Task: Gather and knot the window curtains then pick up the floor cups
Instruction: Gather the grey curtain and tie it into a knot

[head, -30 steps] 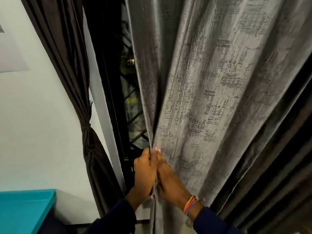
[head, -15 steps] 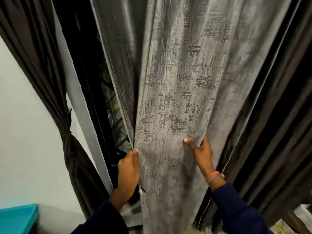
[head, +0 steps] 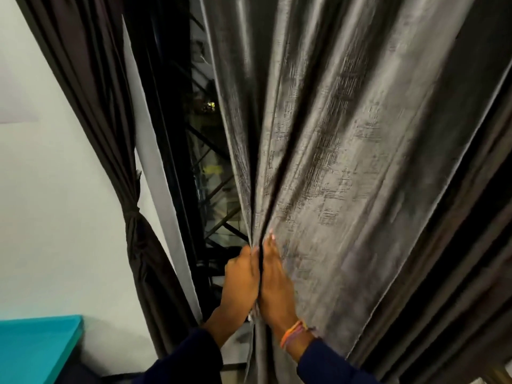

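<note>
Both hands are on the grey curtain [head: 318, 167], low in the frame, at its left edge by the window [head: 213, 189]. My left hand [head: 240, 275] has its fingers curled round the bunched edge folds; the fingertips are hidden behind the cloth. My right hand [head: 274, 286] lies against the front of the fabric with fingers fairly straight, pressing a pleat in toward the left. The hands are touching, with the gathered fold pinched between them.

Handling, my read: thick, heavy drape cloth, soft and limp, no stiffness to hold a shape. The surface has a sheen and a crosshatch weave; looks slick, so folds may slide out of a loose grip. Best hold is probably around the whole bundle, fingers wrapped fully, not pinching one pleat. A full-width panel makes a fat bundle, so the knot will likely need both hands and some slack below.

The fabric falls in deep vertical folds, fanning out above the hands. A darker brown curtain [head: 457, 245] sits behind it on the right. The left curtain [head: 133, 223] is dark and already cinched into a knot against the white wall [head: 55, 203]. Window is black with diagonal bars showing. A teal tabletop [head: 33, 347] sits lower left. No cups visible here.
</note>
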